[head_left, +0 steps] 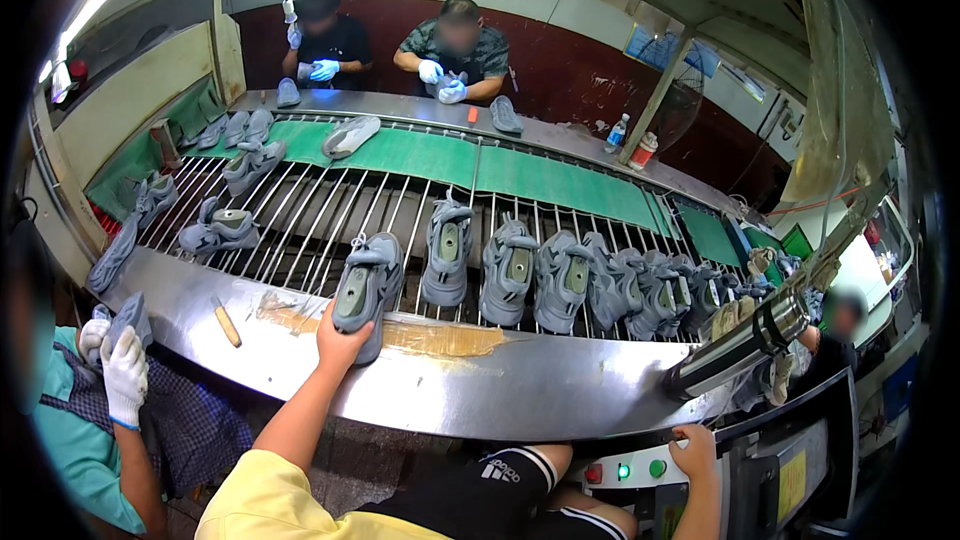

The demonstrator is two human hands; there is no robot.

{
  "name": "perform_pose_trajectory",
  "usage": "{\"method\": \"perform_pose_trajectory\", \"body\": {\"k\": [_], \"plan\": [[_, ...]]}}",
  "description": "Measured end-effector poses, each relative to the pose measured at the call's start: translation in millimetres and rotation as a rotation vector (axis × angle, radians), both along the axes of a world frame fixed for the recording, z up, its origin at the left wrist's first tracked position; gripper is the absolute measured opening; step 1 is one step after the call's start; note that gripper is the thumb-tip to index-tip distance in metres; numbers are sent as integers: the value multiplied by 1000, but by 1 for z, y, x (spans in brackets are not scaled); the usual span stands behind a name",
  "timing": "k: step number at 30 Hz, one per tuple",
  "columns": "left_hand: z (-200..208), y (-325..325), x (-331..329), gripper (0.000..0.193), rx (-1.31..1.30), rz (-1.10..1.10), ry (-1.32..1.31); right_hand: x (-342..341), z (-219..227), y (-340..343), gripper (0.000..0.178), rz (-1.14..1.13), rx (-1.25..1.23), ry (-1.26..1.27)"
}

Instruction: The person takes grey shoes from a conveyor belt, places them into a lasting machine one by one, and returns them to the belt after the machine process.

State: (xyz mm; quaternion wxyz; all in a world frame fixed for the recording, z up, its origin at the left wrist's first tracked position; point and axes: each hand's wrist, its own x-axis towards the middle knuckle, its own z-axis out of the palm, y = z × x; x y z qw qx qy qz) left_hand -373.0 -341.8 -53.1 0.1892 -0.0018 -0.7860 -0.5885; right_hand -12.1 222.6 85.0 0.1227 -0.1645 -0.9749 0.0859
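The grey shoe [371, 275] hides part of the left hand [345, 342]; the lower edge cuts off the right forearm [702, 508]. Shoes at the row's right end [706, 292] overlap, partly behind the metal tube [735, 352], and cannot be counted. Co-workers' faces are blurred; the dark rim crops the left-hand co-worker [85, 445].

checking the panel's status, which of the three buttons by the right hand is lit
The middle button, glowing bright green; the red button on its left and the green button on its right, nearest the right hand, look darker.
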Motion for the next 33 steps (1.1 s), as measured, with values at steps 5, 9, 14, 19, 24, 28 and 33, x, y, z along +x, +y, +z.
{"method": "perform_pose_trajectory", "body": {"k": [5, 9, 14, 19, 24, 28, 33], "plan": [[19, 44, -83, 75, -174, 29, -159, -5, -5, 5, 23, -82, -74, 7], [-10, 51, -117, 79, -199, -54, -116, -6, -8, -1, 22, -50, -21, 44], [-14, 63, -132, 82, -230, -91, -154, -3, -9, -1, 24, -112, -66, 17], [-6, 74, -149, 84, -342, -85, -223, -1, -10, -1, 25, -83, 10, 40], [-21, 61, -120, 66, -504, -4, -44, -3, -7, -1, 23, -66, -50, 6], [-33, 51, -51, 65, -808, 9, 56, 2, -6, 2, 22, -26, -47, 25], [-27, 5, 28, 65, -924, 172, -130, 3, 0, -4, 23, -34, -26, 6]]}}
